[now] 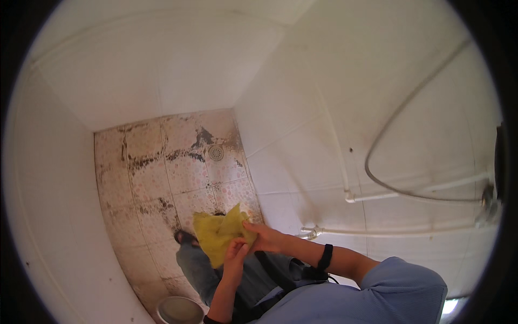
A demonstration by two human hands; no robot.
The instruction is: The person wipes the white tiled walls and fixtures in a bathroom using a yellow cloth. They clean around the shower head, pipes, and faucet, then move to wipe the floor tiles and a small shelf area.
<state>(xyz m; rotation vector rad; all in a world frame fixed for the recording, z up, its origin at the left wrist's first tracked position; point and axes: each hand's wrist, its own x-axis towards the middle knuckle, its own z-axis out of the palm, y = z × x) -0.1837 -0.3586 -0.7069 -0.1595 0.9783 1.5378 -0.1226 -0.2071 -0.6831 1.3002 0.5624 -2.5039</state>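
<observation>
A yellow cloth [216,233], creased and partly folded over, hangs spread out in front of my body above the tiled floor. My right hand [263,238] grips its right edge, with the thumb on top near the upper corner. My left hand [236,252] pinches the lower edge close beside the right hand. Part of the cloth hides one of my feet, and the fingertips behind the cloth cannot be seen.
The stained floor tiles [149,178] have a round drain [216,152] near the right wall. A round basin [180,311] stands at bottom left. White pipes [372,197], a tap [311,232] and a hanging hose [374,152] run along the right wall.
</observation>
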